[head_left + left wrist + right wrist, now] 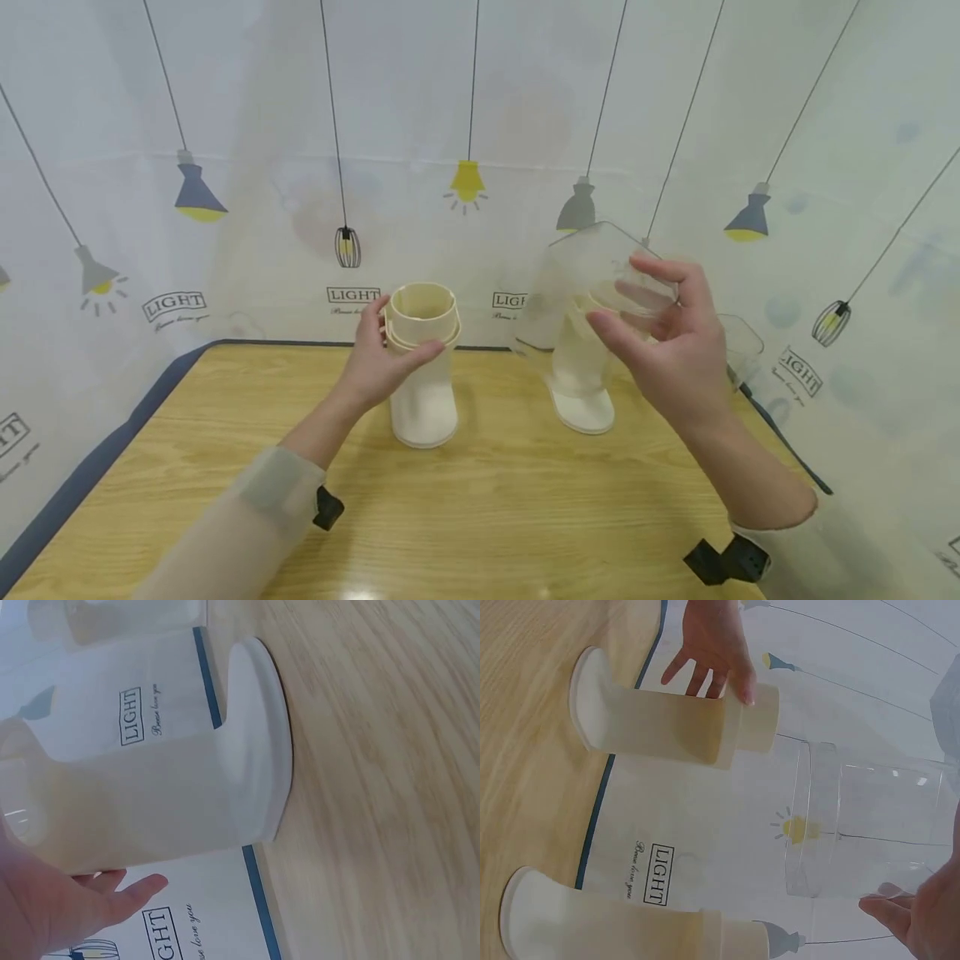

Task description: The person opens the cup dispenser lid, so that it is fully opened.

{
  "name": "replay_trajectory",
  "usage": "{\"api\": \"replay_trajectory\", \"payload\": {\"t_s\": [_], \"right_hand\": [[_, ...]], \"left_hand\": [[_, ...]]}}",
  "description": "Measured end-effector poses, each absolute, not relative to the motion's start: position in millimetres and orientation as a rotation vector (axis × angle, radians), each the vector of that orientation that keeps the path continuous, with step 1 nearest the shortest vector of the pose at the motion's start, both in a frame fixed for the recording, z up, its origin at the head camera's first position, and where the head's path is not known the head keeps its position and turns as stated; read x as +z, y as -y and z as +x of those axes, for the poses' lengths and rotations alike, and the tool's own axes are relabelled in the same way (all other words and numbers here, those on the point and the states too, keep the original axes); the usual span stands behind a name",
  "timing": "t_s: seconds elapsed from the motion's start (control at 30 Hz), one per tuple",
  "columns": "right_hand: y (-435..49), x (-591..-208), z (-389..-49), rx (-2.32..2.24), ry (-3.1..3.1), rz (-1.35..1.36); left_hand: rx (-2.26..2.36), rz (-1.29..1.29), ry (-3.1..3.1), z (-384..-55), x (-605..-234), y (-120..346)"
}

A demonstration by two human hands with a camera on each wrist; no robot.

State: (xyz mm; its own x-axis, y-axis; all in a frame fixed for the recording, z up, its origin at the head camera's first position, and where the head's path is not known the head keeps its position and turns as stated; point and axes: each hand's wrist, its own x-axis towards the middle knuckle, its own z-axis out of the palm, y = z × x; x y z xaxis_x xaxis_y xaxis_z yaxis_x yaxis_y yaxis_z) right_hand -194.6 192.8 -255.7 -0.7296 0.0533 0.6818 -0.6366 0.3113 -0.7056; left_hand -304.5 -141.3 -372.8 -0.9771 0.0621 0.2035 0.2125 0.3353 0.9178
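A cream cylindrical stand [423,400] with an open top, a collar and a wide foot stands upright on the table. My left hand [378,358] grips it near the collar, thumb across the front and fingers behind. The same stand [165,799] fills much of the left wrist view, its foot on the wood. My right hand [678,346] holds a clear plastic container [877,825] in the air, fingers and thumb apart on its wall. Behind that container, in the head view, is a second cream stand [583,379], partly seen through the plastic.
The wooden table [480,517] meets a printed cloth backdrop [420,100] with lamp pictures behind and at the sides. Another clear plastic shape [744,343] shows just right of my right hand, partly hidden by it.
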Motion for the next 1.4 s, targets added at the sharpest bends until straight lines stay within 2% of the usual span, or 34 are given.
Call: {"api": "replay_trajectory", "payload": {"t_s": [0.27,0.67,0.97,1.4], "right_hand": [[-222,-285,-175,1.307,2.09,0.5],[-264,-325,-162,1.108,2.34,0.234],[-317,-360,-172,0.959,2.464,0.063],[-395,-388,-195,0.842,2.64,-0.206]], "left_hand": [[-1.724,-0.317,2.473,-312,-374,152],[-1.719,-0.351,2.537,-319,-374,161],[-1.685,-0.357,2.574,-323,-372,162],[-1.719,-0.393,2.567,-326,-372,164]]}}
